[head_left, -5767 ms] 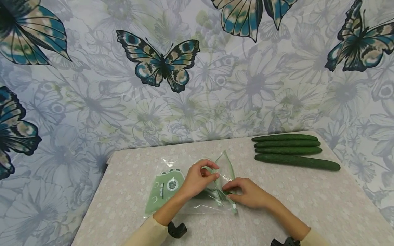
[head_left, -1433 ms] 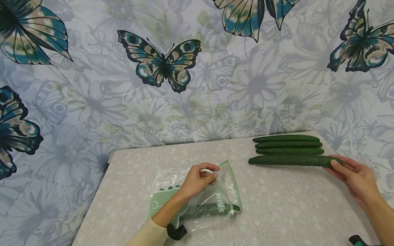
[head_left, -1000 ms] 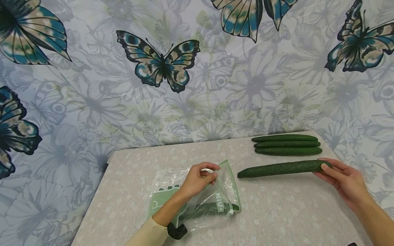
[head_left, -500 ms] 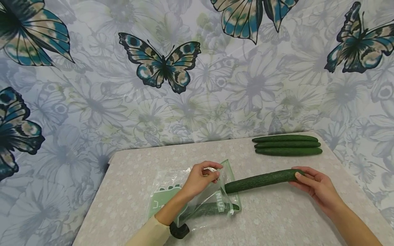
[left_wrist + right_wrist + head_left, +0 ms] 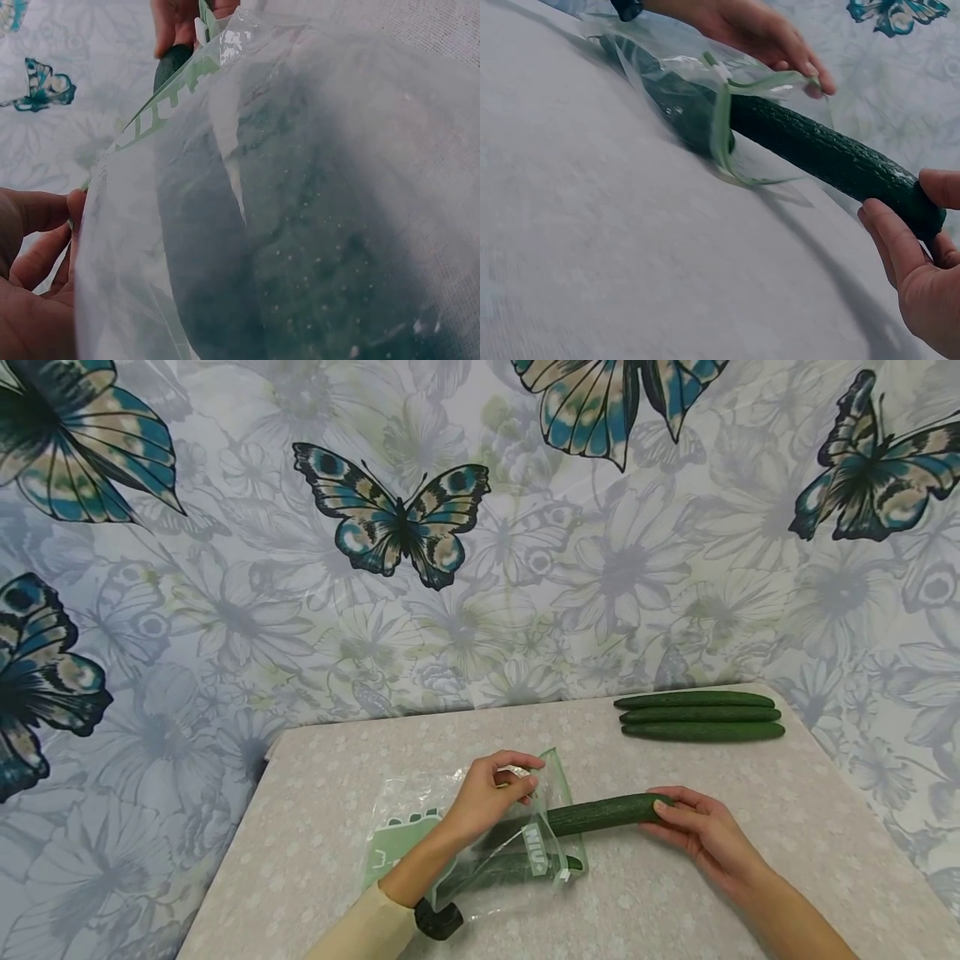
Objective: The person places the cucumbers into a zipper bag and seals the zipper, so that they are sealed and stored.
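My left hand pinches the upper edge of a clear zip bag, which has a green rim and a green cartoon print. One cucumber lies inside, its tip near the bag's mouth. Thumb and fingers of my right hand grip the right end of a second cucumber. The far part of this cucumber is inside the bag, partly hidden behind my left hand. In the right wrist view, the green rim of the mouth stands round the held cucumber. The left wrist view shows both cucumbers blurred through the plastic.
Three more cucumbers lie side by side at the back right of the table, which has a pale patterned cloth. Behind it hangs a butterfly-print backdrop. A black wrist device sits on my left wrist.
My right hand has taken the nearest cucumber from the row, brought it left and slid its front part into the bag. My left hand has stayed at the bag's edge.
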A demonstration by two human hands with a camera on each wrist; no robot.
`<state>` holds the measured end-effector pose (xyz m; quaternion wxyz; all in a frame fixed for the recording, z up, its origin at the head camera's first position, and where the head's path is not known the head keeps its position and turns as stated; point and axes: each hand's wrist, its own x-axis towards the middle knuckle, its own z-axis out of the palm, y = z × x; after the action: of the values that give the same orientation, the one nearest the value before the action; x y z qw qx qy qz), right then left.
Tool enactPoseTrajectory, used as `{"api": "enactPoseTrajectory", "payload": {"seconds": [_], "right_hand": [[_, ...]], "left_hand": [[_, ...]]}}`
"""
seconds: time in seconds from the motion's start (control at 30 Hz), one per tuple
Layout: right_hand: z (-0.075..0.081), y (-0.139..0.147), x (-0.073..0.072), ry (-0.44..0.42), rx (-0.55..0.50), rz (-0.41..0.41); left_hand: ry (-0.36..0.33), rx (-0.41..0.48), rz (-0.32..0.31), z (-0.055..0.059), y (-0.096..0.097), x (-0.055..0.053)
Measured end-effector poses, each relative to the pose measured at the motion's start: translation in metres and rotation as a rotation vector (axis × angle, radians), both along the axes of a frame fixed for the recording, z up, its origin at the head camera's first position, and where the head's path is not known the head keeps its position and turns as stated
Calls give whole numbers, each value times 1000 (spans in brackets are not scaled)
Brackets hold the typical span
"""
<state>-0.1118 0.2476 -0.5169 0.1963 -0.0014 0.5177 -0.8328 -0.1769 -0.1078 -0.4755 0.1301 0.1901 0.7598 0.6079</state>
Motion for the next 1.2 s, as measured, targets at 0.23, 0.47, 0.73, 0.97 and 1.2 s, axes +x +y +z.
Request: {"api": "enactPoseTrajectory", "payload": {"seconds": [0.23, 0.47, 0.73, 0.97, 1.2], "right_hand": [[-4, -28, 0, -41, -10, 25], [-7, -52, -2, -57, -17, 81], [-10, -79, -3, -52, 10, 110], [-13, -89, -10, 202, 377, 118], [-16, -82, -12, 515, 688, 157]], "left_hand": [[-5, -3, 3, -3, -2, -1], [1, 14, -4, -3, -2, -1], [13, 9, 1, -5, -2, -1], [15, 13, 8, -3, -1, -2], [-7, 23, -6, -5, -2, -3]]}}
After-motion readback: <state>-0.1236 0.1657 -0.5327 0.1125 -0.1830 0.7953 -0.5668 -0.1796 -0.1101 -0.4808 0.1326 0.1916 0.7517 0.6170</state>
